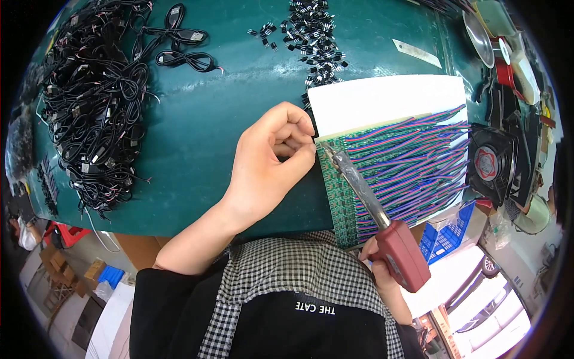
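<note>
A green mat (203,119) covered the bench, its edges bowed by the lens. A big tangle of black cables (95,102) lay at the far left, with a few looped ones above it. A scatter of small black parts (314,36) ran down the top centre. A white sheet (382,99) sat right of centre, and a small fan (491,161) stood at the right edge amid clutter. Below the bench edge were cardboard boxes and a blue crate (448,233).

The green board (341,191) lay on the sheet's lower part, with rows of coloured wires (412,161) fanning right from it. The left hand (272,164) was curled, fingers pinched narrow at the board's top-left corner, touching it. The right hand (382,263) gripped the red handle of a soldering iron (365,191), which lay slantwise over the board, tip at that same corner just beside the left fingertips.
</note>
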`<state>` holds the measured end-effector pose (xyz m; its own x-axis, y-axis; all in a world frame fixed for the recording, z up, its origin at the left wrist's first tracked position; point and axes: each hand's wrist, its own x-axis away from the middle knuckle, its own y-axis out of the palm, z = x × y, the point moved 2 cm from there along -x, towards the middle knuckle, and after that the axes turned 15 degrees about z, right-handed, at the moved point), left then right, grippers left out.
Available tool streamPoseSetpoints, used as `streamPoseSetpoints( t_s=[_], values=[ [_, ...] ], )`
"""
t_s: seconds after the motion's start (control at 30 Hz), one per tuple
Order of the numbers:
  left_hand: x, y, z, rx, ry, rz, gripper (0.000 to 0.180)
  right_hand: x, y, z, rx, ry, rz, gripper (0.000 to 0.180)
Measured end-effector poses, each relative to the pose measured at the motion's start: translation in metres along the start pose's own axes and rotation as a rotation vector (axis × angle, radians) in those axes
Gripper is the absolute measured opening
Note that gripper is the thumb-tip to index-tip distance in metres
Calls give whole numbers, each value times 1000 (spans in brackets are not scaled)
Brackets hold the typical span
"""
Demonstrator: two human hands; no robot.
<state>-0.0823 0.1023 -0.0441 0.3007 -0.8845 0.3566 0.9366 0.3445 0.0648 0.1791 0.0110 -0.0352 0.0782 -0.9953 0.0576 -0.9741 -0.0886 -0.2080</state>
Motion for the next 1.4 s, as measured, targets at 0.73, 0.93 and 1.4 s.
streamPoseSetpoints(
  t_s=[0.73, 0.93, 1.4],
  values=[
    [0, 1, -2, 13, 12, -12, 12, 6, -8, 4, 85, 14, -10, 65],
    [-1, 1, -1, -7, 7, -16, 15, 5, -5, 5, 100, -88, -34, 64],
    [-1, 2, -1, 4, 4, -27, 17, 4, -7, 2, 178, -61, -15, 65]
  ],
)
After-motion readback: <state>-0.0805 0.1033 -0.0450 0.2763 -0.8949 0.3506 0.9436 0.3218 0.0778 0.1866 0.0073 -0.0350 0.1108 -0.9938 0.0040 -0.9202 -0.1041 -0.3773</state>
